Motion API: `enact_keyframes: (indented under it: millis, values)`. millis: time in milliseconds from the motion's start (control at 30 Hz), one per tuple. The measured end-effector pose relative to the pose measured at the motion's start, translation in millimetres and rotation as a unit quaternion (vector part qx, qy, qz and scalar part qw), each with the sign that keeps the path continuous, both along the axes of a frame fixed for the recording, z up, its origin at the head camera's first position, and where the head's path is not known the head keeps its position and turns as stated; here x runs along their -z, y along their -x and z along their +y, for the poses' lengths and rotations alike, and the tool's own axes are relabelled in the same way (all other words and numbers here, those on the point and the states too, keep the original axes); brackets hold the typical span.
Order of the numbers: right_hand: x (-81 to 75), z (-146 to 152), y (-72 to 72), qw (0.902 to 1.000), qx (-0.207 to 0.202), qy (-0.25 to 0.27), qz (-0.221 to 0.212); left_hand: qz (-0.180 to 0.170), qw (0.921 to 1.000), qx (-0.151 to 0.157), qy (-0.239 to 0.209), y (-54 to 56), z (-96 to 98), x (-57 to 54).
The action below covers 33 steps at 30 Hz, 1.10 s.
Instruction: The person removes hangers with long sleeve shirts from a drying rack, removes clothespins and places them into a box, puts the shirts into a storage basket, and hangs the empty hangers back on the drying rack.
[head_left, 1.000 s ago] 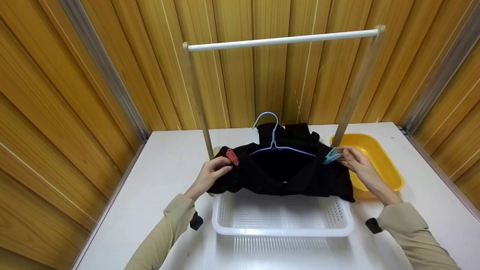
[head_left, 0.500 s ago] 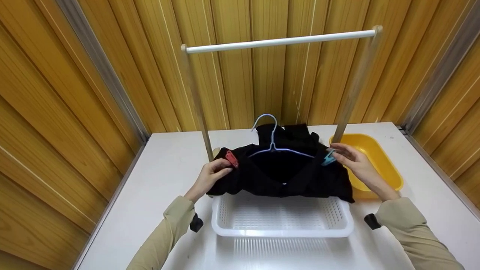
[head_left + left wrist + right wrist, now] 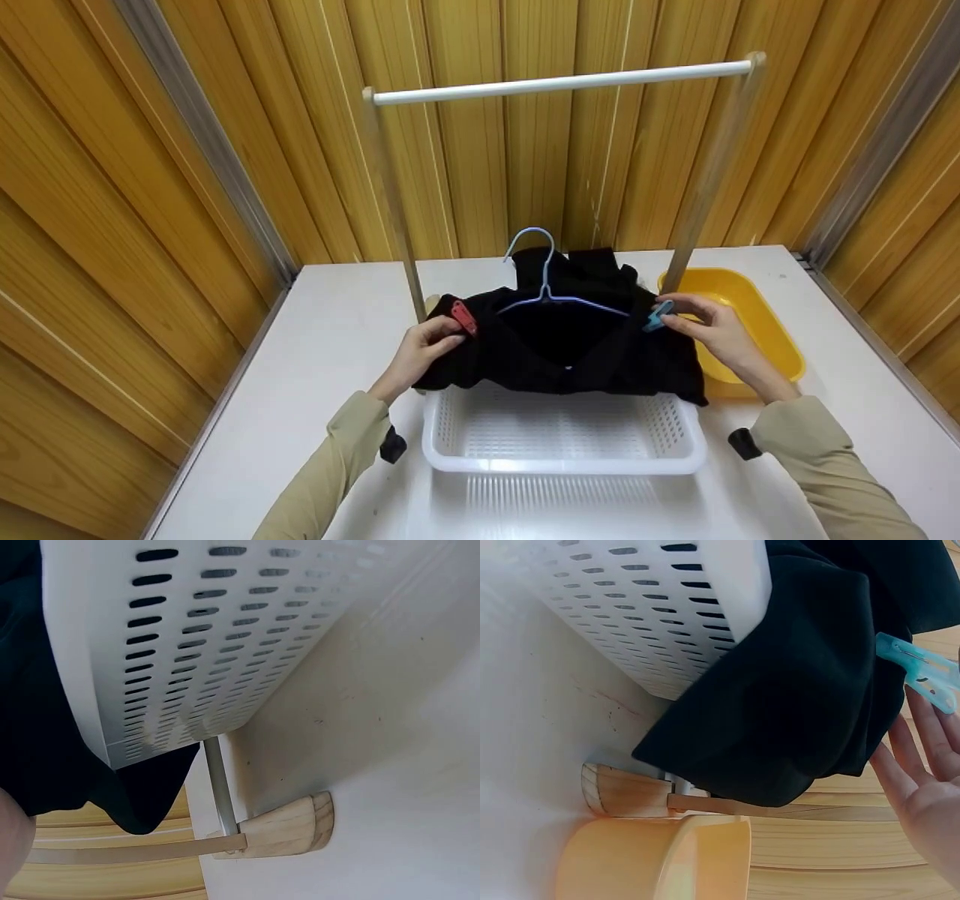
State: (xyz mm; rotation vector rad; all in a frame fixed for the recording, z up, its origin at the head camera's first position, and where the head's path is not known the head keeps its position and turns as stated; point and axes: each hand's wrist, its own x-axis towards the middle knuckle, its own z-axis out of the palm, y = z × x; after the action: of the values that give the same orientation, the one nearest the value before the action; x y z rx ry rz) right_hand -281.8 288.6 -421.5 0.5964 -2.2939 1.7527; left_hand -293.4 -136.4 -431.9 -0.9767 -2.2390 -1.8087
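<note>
A black shirt (image 3: 525,360) lies spread over the back of a white basket, with a light-blue wire hanger (image 3: 546,289) in its neck opening. On its left shoulder area sits a red clothespin (image 3: 463,318). My left hand (image 3: 420,352) pinches the shirt's cloth right beside that clothespin. At the right shoulder, a turquoise clothespin (image 3: 658,316) is on the cloth, and my right hand (image 3: 712,334) pinches its handles between thumb and fingers. In the right wrist view the turquoise clothespin (image 3: 919,671) meets the shirt's edge, while the thumb is mostly out of frame.
The white perforated basket (image 3: 562,465) stands on the white table (image 3: 337,315). Behind the shirt rises a wooden rack with a white bar (image 3: 562,82). A yellow tub (image 3: 780,337) stands at the right, by the rack's right post (image 3: 709,180). Wood-panelled walls (image 3: 540,165) enclose the back and sides.
My right hand has moved a little left onto the turquoise clothespin, whose handles now look closer together. The left hand, shirt and hanger stay nearly in place.
</note>
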Motion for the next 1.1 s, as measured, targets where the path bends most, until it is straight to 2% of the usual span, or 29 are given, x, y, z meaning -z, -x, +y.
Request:
enact_keyframes:
  millis: [100,167,433,633,833,1100]
  values:
    - [1.2,-0.1,0.7,0.9999,0.008,0.005,0.007,0.003,1.0000,0.003,-0.001,0.5,0.3,0.7]
    - [7.5,3.1,4.9,0.9998,0.009,0.009,0.014,0.006,1.0000,0.003,0.000,0.9,0.4,1.6]
    - [7.1,3.0,4.1,0.9993,0.013,0.027,0.022,0.014,0.9999,0.001,0.000,1.5,0.4,2.2]
    - [-0.9,1.8,-2.3,0.9990,0.029,0.025,0.022,0.013,0.9999,0.002,0.001,1.6,0.8,0.9]
    - [-17.1,-5.3,-15.2,0.9969,0.071,-0.005,0.034,0.007,1.0000,0.002,0.000,1.7,0.7,-0.3]
    - [-18.1,-8.0,-16.2,0.9929,0.098,0.051,0.044,-0.001,1.0000,0.009,0.004,0.7,-0.4,0.4]
